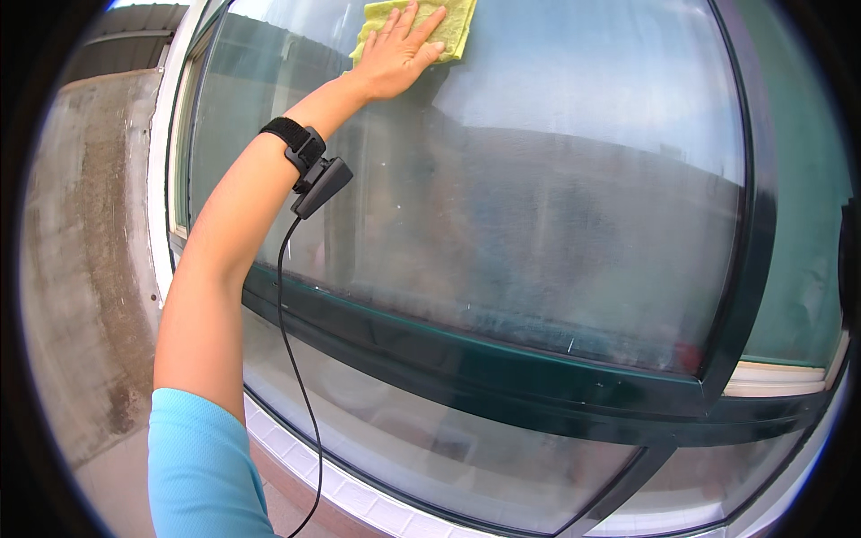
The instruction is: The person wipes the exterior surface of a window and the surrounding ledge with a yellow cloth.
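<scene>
With fingers spread, my left hand (397,64) holds a folded yellow cloth (459,23) flat against the upper part of a window pane (538,222). Part of the cloth lies hidden beneath the palm and fingers. The glass looks hazy and streaked, with small pale specks, and it reflects sky and a roofline. Around my left wrist sits a black strap (289,133) carrying a small dark device (324,188). A black cable (300,380) hangs from that device past the light-blue sleeve. My right hand is out of view.
A dark green metal window frame (471,356) borders the pane, with lower glass (417,430) beneath it. Another greenish pane (797,269) stands at the right. White tiles (323,477) run along the bottom edge. To the left rises a stained concrete wall (87,269).
</scene>
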`<state>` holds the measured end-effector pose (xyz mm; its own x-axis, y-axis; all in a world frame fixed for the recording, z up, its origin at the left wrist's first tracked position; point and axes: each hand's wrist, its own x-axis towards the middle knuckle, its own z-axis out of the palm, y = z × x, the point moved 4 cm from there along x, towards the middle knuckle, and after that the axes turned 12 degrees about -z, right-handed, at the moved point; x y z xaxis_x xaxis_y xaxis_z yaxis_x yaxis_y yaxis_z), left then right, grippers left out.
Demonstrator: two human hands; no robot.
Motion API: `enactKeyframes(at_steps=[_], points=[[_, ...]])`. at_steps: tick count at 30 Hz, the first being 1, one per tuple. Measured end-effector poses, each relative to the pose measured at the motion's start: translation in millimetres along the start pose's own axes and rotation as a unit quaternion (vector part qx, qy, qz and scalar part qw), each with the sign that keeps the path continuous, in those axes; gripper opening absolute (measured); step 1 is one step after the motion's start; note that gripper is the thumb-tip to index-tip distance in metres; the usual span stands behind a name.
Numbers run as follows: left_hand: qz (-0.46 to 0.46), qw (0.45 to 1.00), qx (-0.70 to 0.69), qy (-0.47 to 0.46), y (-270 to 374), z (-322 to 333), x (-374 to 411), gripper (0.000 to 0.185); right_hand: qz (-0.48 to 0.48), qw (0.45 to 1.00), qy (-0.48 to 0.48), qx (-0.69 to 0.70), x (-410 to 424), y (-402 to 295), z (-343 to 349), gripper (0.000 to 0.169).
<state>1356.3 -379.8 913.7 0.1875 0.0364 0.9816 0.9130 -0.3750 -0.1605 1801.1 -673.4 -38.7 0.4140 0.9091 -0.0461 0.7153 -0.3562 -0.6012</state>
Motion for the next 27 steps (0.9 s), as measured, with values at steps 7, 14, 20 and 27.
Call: enactKeyframes(at_steps=[7,14,20,27], points=[[0.243,0.963,0.006,-0.118,99,-16,-137,0.055,-0.084,0.994,0.044,0.050,23,-29,-16,0.028],[0.369,0.903,-0.009,-0.219,94,-18,-228,0.045,-0.096,0.994,0.034,0.046,36,-73,-33,0.028],[0.371,0.913,0.003,-0.168,73,-24,-162,0.044,-0.064,0.996,0.041,0.036,16,-33,-19,0.026],[-0.058,0.998,0.028,-0.017,-34,-24,19,0.061,-0.046,0.998,0.031,0.010,19,-42,-28,0.026]])
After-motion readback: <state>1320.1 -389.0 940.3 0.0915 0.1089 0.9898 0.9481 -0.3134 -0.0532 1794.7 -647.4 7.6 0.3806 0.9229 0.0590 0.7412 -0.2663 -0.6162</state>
